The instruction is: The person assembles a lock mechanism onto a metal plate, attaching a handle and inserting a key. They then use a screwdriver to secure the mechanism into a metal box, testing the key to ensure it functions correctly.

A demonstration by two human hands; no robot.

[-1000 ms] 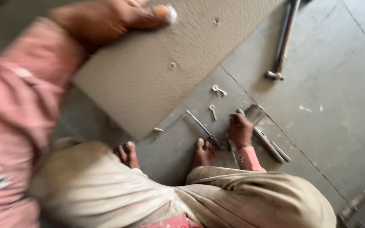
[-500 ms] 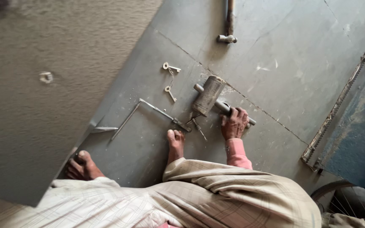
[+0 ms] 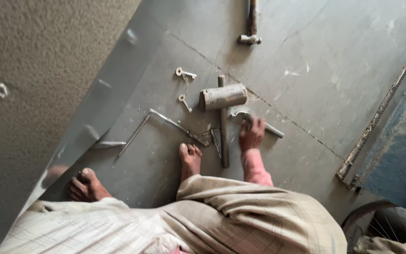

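Observation:
My right hand (image 3: 252,134), in a pink sleeve, reaches down to the grey metal sheet (image 3: 306,84) I squat on. Its fingers curl over a short metal bar (image 3: 273,130) with a curved end, and the hand is motion-blurred. Just left of it lies a mallet (image 3: 222,97) with a cylindrical metal head, its handle pointing toward me. My left hand is out of view. My bare feet (image 3: 190,159) rest on the sheet, close to the tools.
A large tan board (image 3: 29,94) tilts up at the left. Two keys (image 3: 184,73), an L-shaped metal square (image 3: 165,121) and small bits lie by the mallet. A second hammer (image 3: 252,28) lies farther off. A metal strip (image 3: 381,108) and a wheel rim (image 3: 381,221) are at the right.
My left hand, which held the tan board's top edge, has left the view. The view swung right. My right hand slid along the bar, and the mallet now lies clear of it.

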